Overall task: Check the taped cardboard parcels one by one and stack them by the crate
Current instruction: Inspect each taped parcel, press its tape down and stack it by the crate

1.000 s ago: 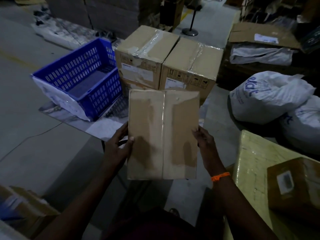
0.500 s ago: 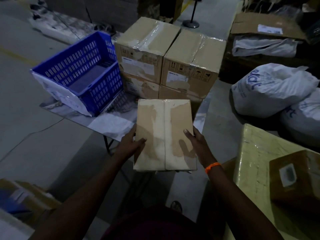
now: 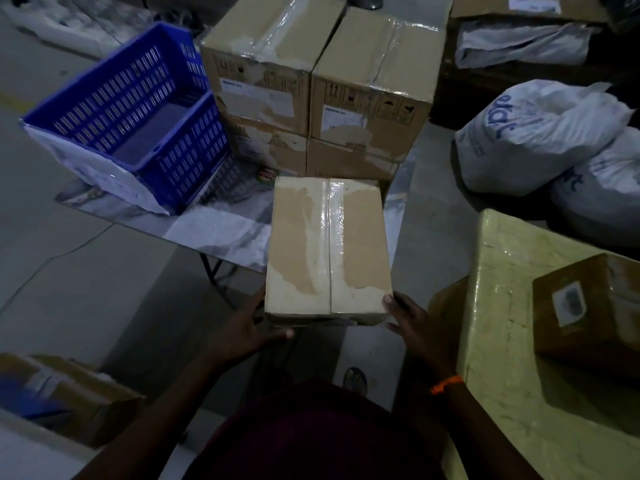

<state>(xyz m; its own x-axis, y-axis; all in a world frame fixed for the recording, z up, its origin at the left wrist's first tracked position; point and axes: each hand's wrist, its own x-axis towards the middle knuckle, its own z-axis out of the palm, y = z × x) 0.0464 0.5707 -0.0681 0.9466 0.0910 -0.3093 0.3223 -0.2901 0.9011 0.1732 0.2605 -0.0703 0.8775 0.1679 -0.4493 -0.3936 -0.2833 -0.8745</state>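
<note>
The taped parcel (image 3: 328, 247) lies flat at the centre of view, its clear tape seam running from 6 to 12 o'clock. Its far end is over the table and its near end juts past the table's edge; whether it rests on the tabletop cannot be told.

The left hand (image 3: 247, 329) grips the near left corner, thumb stretched along the lower front edge and fingers hidden underneath. The right hand (image 3: 414, 325) holds the near right corner, thumb tip on top and fingers curled down the side. An orange wristband (image 3: 446, 384) sits on the right wrist.

The table (image 3: 221, 233) has a glossy, marbled covering and dark folding legs. On it, at 12 o'clock and just beyond the parcel, stand the stacked cartons (image 3: 318, 84), two wide and two high. At 10 o'clock sits the blue crate (image 3: 138, 112), tilted.

Off the table, white sacks (image 3: 543, 133) lie at 2 o'clock. A yellow wrapped block (image 3: 498, 306) at 4 o'clock carries a small labelled box (image 3: 588, 306). Another carton (image 3: 79, 396) lies at 8 o'clock on the grey concrete floor (image 3: 69, 289). The room is dim.
</note>
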